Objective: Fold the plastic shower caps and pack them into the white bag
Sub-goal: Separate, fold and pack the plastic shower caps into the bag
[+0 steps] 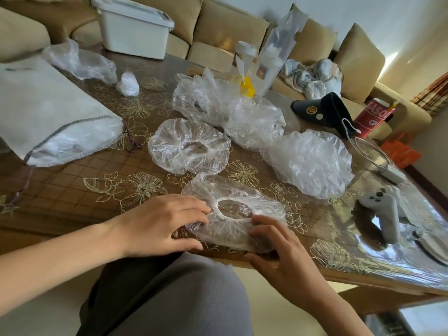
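Both hands rest on the nearest shower cap (230, 230). The left hand (164, 224) lies spread, its fairly straight fingers pressing the cap's left side. The right hand (278, 248) sets bent fingertips on the cap's right edge, with the thumb apart at the table (72, 214) rim (no pinch that I can make out). That cap lies flat with its elastic opening up, right of the white bag (43, 112) and nearer the person; I judge its folding is only starting.

Right of the bag, level with its mouth, a second cap (189, 149) lies open and unfolded. Farther right of the bag, a third cap (312, 163) sits puffed up. Beyond those, also right of the bag, a heap of at least two more caps (252, 124) is crumpled together.

Just beyond the bag, a small tight bundle (128, 84) looks like one cap already folded but not packed. Pale shapes show through the bag's clear end, likely caps already inside. So some packing appears done, while five or so caps remain to fold and pack.
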A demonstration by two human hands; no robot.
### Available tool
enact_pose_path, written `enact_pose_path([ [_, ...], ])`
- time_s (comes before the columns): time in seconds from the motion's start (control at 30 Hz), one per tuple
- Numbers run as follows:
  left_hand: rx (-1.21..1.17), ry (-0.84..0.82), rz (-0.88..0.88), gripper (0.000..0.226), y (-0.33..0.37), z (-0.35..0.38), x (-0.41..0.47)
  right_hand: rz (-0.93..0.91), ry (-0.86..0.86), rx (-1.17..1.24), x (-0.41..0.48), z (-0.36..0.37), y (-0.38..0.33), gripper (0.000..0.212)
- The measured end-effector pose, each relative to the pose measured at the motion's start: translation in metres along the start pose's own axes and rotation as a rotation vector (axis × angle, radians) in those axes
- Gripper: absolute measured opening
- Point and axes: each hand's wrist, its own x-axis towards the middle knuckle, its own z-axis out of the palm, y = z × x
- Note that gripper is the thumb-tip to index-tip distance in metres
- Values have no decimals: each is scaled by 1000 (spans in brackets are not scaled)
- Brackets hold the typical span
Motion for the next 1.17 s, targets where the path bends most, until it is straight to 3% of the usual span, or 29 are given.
enact_pose_path([
  [0.17, -43, 77, 62, 43, 0, 1, 6, 79, -30, 60, 6, -5, 4, 45],
  [0.27, -288, 152, -107, 42, 3, -5, 12, 77, -31, 42, 10, -8, 2, 40],
  [0.37, -386, 242, -240, 22, 2, -7, 24, 174, 65, 141, 21, -14, 1, 8],
  [0.43, -400, 277, -301, 12, 0, -5, 34, 286, 119, 255, 32, -19, 2, 14],
  [0.67, -218, 377, -596, 26, -4, 10, 66, 619, 152, 174, 75, -14, 8, 43],
  [0.8, -29, 324, -692, 25, -4, 13, 73, 656, 171, -107, 80, -5, 7, 31],
  [1.0, 315, 269, -701, 32, 2, 17, 74, 548, 228, -269, 73, 5, 10, 22],
  [1.17, 154, 538, -433, 23, -11, 20, 73, 399, 286, 79, 86, -19, 8, 20],
])
